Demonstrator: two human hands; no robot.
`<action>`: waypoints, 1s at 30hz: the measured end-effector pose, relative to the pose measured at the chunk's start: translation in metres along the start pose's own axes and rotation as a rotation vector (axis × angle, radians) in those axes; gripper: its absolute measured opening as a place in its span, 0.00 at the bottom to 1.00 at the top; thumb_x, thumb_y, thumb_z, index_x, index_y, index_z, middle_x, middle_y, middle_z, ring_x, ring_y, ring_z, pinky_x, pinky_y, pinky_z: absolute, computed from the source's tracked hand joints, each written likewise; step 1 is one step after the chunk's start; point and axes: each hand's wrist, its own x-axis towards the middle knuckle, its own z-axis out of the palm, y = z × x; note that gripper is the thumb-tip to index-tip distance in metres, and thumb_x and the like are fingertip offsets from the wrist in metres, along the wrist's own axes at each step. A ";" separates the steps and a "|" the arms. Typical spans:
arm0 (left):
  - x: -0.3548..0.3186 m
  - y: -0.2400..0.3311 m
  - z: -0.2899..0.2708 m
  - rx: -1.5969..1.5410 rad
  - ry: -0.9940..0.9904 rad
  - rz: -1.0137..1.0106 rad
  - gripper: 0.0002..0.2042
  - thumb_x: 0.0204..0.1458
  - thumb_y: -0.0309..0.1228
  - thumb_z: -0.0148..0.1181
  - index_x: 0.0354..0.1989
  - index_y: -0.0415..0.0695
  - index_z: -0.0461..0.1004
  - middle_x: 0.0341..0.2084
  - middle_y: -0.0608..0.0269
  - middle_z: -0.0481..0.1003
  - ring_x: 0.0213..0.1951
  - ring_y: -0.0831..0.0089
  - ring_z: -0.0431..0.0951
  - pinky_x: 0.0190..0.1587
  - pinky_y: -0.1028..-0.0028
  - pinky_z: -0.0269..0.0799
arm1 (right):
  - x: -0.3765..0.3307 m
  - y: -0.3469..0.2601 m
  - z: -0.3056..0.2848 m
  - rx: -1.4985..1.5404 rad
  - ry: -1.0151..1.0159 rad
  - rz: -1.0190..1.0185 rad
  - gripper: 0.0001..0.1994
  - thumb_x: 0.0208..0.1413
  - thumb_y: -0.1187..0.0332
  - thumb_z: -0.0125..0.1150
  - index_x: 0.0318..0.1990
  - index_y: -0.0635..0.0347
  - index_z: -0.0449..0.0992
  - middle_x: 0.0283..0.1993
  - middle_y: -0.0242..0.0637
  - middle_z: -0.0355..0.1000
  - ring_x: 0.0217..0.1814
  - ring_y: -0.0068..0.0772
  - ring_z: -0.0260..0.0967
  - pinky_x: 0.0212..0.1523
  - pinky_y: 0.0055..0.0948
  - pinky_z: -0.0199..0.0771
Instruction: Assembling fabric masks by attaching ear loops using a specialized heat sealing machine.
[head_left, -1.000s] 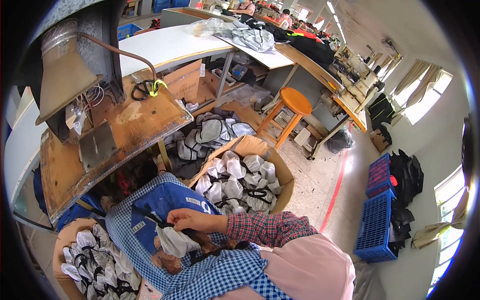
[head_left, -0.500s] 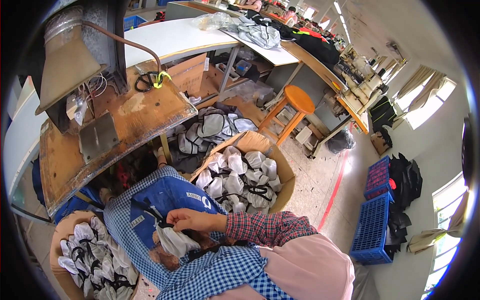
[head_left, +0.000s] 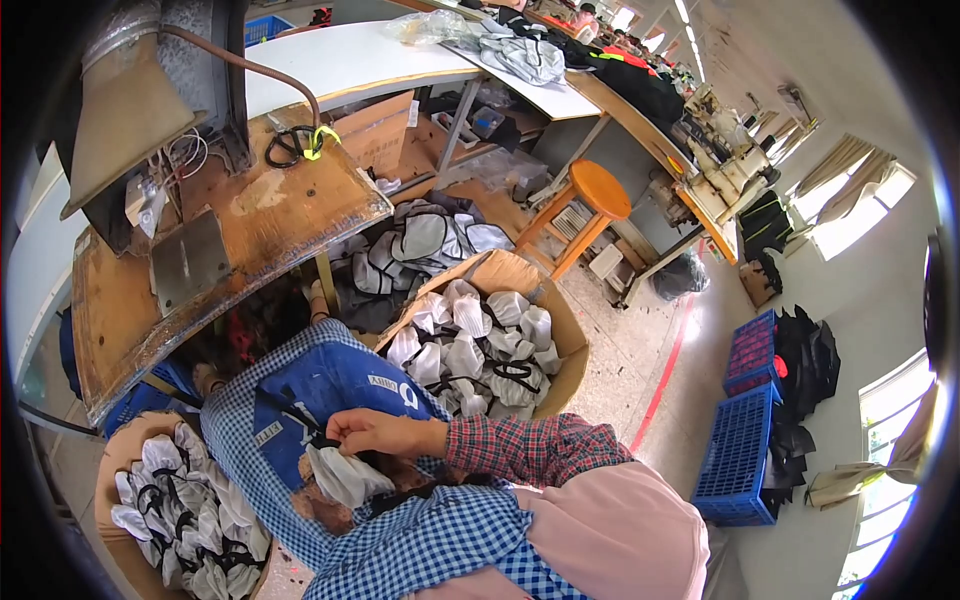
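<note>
Over the blue apron on the lap, the right hand [head_left: 375, 432] pinches a white padded fabric piece [head_left: 340, 473]; the left hand is hidden. Best kept gripped near its black trim.

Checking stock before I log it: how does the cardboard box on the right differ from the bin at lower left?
The cardboard box is angular, flaps open, beside the worn workbench. The bin is rounded and sits lower left, below the workbench edge. The right hand works nearer the box, holding a white piece. Both hold white pieces with black straps.
</note>
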 end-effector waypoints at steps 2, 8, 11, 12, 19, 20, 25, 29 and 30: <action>-0.001 0.000 -0.003 -0.015 -0.020 -0.001 0.09 0.51 0.32 0.59 0.30 0.40 0.80 0.22 0.64 0.77 0.23 0.72 0.77 0.27 0.72 0.69 | 0.001 0.000 0.003 0.011 -0.007 -0.006 0.09 0.54 0.71 0.56 0.42 0.60 0.69 0.37 0.22 0.65 0.40 0.12 0.59 0.42 0.18 0.62; 0.009 0.003 -0.015 -0.060 -0.062 -0.002 0.09 0.51 0.32 0.59 0.30 0.40 0.81 0.22 0.64 0.78 0.24 0.72 0.77 0.28 0.72 0.69 | -0.001 0.004 -0.001 -0.033 0.011 -0.013 0.10 0.53 0.71 0.56 0.42 0.61 0.70 0.37 0.26 0.67 0.40 0.15 0.62 0.43 0.18 0.63; 0.012 0.005 -0.019 -0.090 -0.087 -0.012 0.09 0.51 0.32 0.59 0.30 0.40 0.81 0.22 0.65 0.78 0.24 0.73 0.78 0.28 0.72 0.69 | 0.001 0.005 -0.002 -0.015 0.008 -0.002 0.10 0.53 0.71 0.56 0.42 0.61 0.70 0.37 0.25 0.67 0.40 0.15 0.62 0.43 0.18 0.63; 0.012 0.006 -0.021 -0.096 -0.094 -0.018 0.09 0.51 0.33 0.59 0.30 0.40 0.81 0.22 0.65 0.78 0.24 0.73 0.78 0.28 0.72 0.69 | 0.001 0.007 -0.002 0.004 0.016 -0.011 0.10 0.53 0.71 0.56 0.42 0.61 0.70 0.37 0.25 0.67 0.40 0.15 0.62 0.43 0.18 0.63; 0.019 0.010 -0.039 -0.139 -0.149 -0.035 0.09 0.51 0.33 0.59 0.31 0.41 0.81 0.23 0.65 0.79 0.24 0.73 0.78 0.28 0.72 0.70 | 0.000 0.011 -0.005 0.020 0.016 -0.034 0.09 0.55 0.72 0.56 0.42 0.61 0.69 0.38 0.23 0.67 0.40 0.13 0.61 0.42 0.18 0.64; 0.021 0.011 -0.041 -0.146 -0.156 -0.035 0.09 0.51 0.33 0.59 0.31 0.41 0.81 0.23 0.65 0.79 0.24 0.73 0.78 0.28 0.72 0.70 | 0.000 0.011 -0.005 0.020 0.018 -0.036 0.09 0.55 0.72 0.56 0.42 0.61 0.69 0.38 0.23 0.67 0.40 0.13 0.61 0.42 0.18 0.64; 0.034 0.015 -0.056 -0.180 -0.187 -0.036 0.09 0.51 0.33 0.59 0.31 0.41 0.81 0.23 0.65 0.79 0.24 0.73 0.78 0.28 0.72 0.70 | -0.001 0.013 -0.004 -0.041 0.000 -0.036 0.09 0.55 0.71 0.57 0.42 0.61 0.69 0.37 0.22 0.66 0.38 0.11 0.60 0.40 0.17 0.63; 0.040 0.017 -0.064 -0.215 -0.217 -0.044 0.10 0.51 0.33 0.59 0.32 0.41 0.81 0.23 0.65 0.79 0.24 0.73 0.78 0.28 0.73 0.71 | -0.002 0.009 0.000 -0.011 0.020 -0.022 0.10 0.53 0.71 0.57 0.42 0.61 0.70 0.36 0.23 0.64 0.39 0.14 0.58 0.41 0.18 0.61; 0.043 0.018 -0.066 -0.226 -0.223 -0.045 0.10 0.51 0.34 0.59 0.32 0.41 0.82 0.23 0.65 0.79 0.24 0.73 0.78 0.28 0.73 0.71 | -0.001 0.009 -0.001 -0.017 0.023 -0.018 0.10 0.53 0.71 0.57 0.42 0.61 0.70 0.36 0.23 0.64 0.39 0.14 0.58 0.41 0.18 0.61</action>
